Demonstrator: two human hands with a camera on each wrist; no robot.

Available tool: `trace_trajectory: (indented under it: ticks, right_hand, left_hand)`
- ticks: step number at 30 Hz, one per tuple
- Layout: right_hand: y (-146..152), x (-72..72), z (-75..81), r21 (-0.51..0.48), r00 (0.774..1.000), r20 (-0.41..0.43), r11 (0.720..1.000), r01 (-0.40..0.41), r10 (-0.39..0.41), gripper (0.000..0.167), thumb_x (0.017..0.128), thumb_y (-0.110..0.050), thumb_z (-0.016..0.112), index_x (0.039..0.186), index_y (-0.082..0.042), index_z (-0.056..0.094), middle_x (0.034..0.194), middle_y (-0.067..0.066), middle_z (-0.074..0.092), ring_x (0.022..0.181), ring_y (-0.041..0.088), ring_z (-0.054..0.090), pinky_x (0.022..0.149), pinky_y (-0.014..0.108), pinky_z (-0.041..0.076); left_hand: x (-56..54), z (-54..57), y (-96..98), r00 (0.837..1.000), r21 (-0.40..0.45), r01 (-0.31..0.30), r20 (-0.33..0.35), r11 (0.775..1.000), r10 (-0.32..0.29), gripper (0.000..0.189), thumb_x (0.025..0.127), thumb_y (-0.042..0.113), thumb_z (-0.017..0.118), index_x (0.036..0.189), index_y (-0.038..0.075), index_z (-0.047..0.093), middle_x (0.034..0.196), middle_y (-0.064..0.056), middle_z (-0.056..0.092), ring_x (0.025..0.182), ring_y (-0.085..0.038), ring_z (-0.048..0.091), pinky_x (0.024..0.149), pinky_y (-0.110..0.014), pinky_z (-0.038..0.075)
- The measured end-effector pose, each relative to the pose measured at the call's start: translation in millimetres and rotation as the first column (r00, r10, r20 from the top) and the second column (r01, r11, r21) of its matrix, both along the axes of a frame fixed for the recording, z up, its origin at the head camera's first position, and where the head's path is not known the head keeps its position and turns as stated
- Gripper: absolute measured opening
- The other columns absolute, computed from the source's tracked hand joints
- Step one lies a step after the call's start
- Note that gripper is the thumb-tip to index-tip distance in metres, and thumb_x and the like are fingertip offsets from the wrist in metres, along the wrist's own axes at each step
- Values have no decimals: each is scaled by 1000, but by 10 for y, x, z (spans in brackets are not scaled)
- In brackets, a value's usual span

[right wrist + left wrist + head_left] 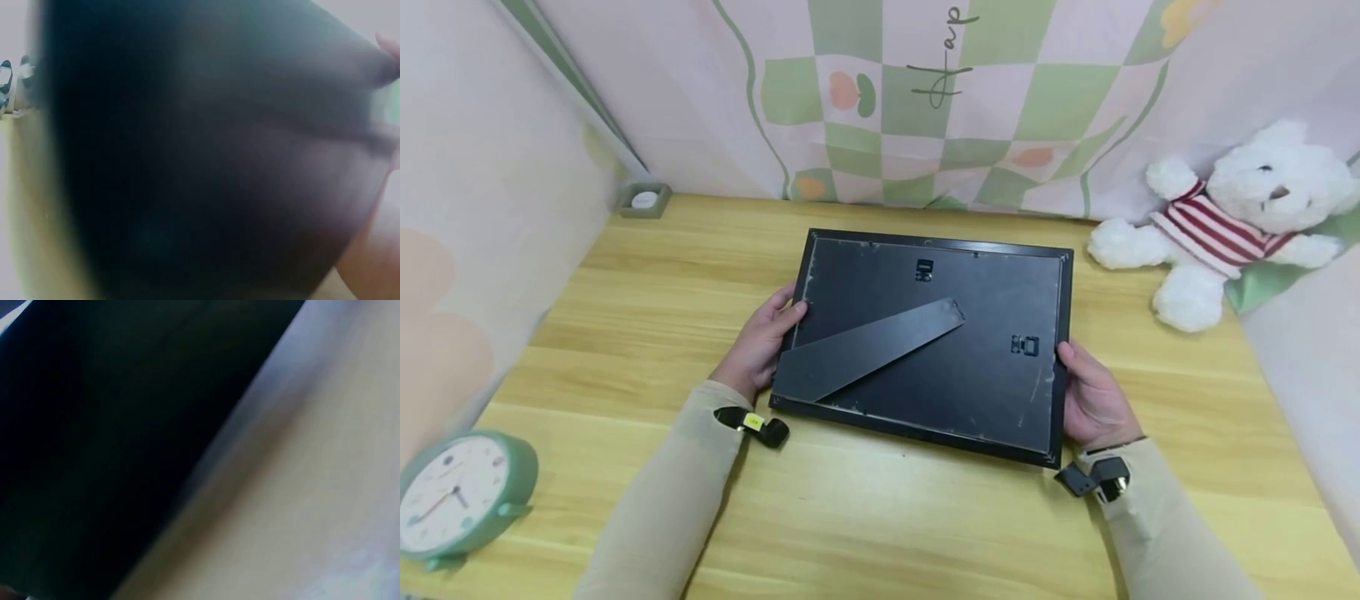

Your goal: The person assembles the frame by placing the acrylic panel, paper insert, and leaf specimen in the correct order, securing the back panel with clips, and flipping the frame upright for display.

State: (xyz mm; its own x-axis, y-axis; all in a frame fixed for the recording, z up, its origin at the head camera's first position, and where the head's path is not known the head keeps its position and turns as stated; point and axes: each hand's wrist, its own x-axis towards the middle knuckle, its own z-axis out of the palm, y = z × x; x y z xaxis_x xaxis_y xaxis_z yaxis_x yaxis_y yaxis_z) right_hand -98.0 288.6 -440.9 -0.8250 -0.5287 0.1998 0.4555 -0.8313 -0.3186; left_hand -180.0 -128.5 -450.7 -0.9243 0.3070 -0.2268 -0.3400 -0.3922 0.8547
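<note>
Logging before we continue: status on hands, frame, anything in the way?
Left hand, right hand gripping opposite sides. Picture frame back showing, stand diagonal across it. Teddy bear near its far right corner, no contact seen.

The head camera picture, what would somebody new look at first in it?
Probably the big black picture frame in the middle, its back showing, held at its two sides by the left hand and the right hand. Next, perhaps, the fluffy white teddy bear in a red-and-white striped top, at the far right, or the green clock at the near left.
</note>
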Motion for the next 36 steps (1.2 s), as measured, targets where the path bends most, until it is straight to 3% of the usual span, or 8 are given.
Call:
trace_trajectory:
  ticks: [24, 28, 31, 36]
  right_hand:
    - [40, -21, -38, 14, 999, -5, 999, -35, 35, 40, 110, -12, 30, 145, -5, 49, 141, 20, 56, 128, 34, 56, 110, 43, 44]
    - [55, -31, -40, 110, 999, -36, 994, 4, 0, 38, 109, -6, 33, 144, -3, 48, 137, 21, 58, 124, 34, 59, 107, 44, 47]
    - [71, -30, -39, 261, 996, -76, 963, 71, -53, 43, 104, 7, 34, 144, -5, 46, 136, 21, 59, 121, 34, 61, 103, 45, 50]
    - [84, -27, -27, 464, 986, -114, 871, 161, -122, 54, 97, 19, 37, 143, -9, 47, 133, 16, 63, 116, 30, 65, 96, 43, 55]
  left_hand:
    - [1, 14, -6, 1000, -13, -3, 13, 1000, 3, 43, 107, 17, 48, 150, 18, 42, 112, -4, 71, 94, -17, 72, 78, -31, 61]
    - [0, 13, -10, 1000, -16, -6, 12, 1000, 6, 44, 107, 17, 49, 150, 18, 41, 112, -4, 71, 95, -17, 72, 78, -31, 61]
    - [-1, 12, -10, 1000, -16, -11, 10, 1000, 11, 44, 107, 16, 49, 150, 18, 41, 113, -5, 71, 95, -16, 72, 78, -31, 61]
    - [-5, 5, -16, 1000, -10, -16, 6, 1000, 16, 43, 107, 16, 49, 149, 18, 41, 114, -5, 71, 96, -17, 71, 78, -31, 61]
